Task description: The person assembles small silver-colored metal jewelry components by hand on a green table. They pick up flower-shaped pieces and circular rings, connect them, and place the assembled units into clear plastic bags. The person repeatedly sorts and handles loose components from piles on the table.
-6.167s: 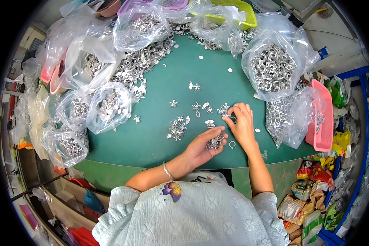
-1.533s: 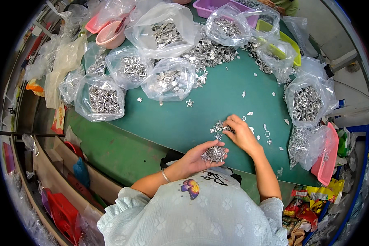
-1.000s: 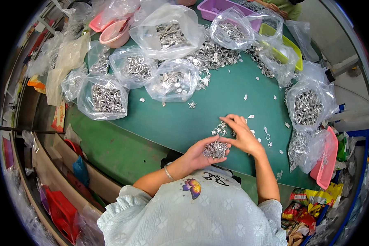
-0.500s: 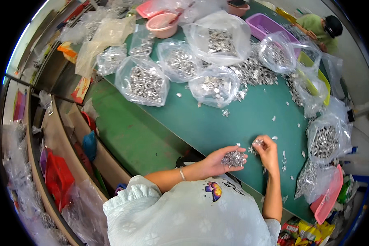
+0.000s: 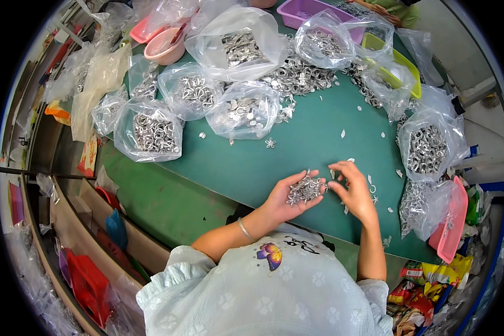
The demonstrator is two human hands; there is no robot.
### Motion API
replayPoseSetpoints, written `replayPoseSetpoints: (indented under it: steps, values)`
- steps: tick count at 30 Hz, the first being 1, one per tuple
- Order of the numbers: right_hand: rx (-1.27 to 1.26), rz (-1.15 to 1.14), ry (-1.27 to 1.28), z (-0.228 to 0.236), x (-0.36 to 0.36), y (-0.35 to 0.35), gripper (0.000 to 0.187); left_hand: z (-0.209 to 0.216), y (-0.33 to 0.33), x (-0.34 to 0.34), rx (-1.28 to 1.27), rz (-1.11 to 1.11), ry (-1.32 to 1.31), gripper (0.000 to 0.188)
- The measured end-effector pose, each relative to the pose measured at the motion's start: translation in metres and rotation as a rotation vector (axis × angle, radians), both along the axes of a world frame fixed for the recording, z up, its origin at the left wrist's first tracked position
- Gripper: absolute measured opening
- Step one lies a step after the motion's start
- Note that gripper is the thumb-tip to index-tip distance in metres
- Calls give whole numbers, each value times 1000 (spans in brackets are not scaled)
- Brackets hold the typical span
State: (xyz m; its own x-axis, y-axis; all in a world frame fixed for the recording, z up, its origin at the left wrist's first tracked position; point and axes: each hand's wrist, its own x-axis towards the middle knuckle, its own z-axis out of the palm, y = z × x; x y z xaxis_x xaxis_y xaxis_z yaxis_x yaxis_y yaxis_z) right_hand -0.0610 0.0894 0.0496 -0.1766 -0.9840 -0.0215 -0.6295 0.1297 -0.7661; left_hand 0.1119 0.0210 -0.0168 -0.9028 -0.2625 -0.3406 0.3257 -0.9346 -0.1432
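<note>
My left hand (image 5: pixel 283 203) is cupped palm up at the table's near edge. It holds a heap of small silver metal pieces (image 5: pixel 305 190), some of them flower-shaped. My right hand (image 5: pixel 357 193) is just right of the heap, its thumb and forefinger apart, with no piece visibly gripped. Its thumb tip comes close to the heap's right side. Under and beside this hand, a few loose silver pieces (image 5: pixel 373 189) lie on the green table (image 5: pixel 235 176). A single flower-shaped piece (image 5: pixel 270 143) rests farther off.
Clear plastic bags of silver pieces (image 5: pixel 154 134) line the far side, near a loose pile (image 5: pixel 302 75). More bags (image 5: pixel 428 148) and a pink tray (image 5: pixel 452 221) stand at right. A purple basin (image 5: pixel 297 14) and yellow-green tray (image 5: pixel 406 70) are behind. A co-worker's sleeve (image 5: pixel 403 14) shows at upper right.
My right hand's fingers have parted from a pinch, and it has come nearer the heap in my left hand. The view has shifted, so the table's contents appear farther left.
</note>
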Motion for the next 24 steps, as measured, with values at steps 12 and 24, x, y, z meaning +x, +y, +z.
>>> replayPoseSetpoints:
  steps: [12, 24]
  values:
    - [111, -152, -86, -31, 3, 9, 23, 2, 11, 19, 27, 49, -31, 36]
    - [-175, -41, 95, -23, 8, 4, 25, 5, 11, 12, -19, 48, -54, 28]
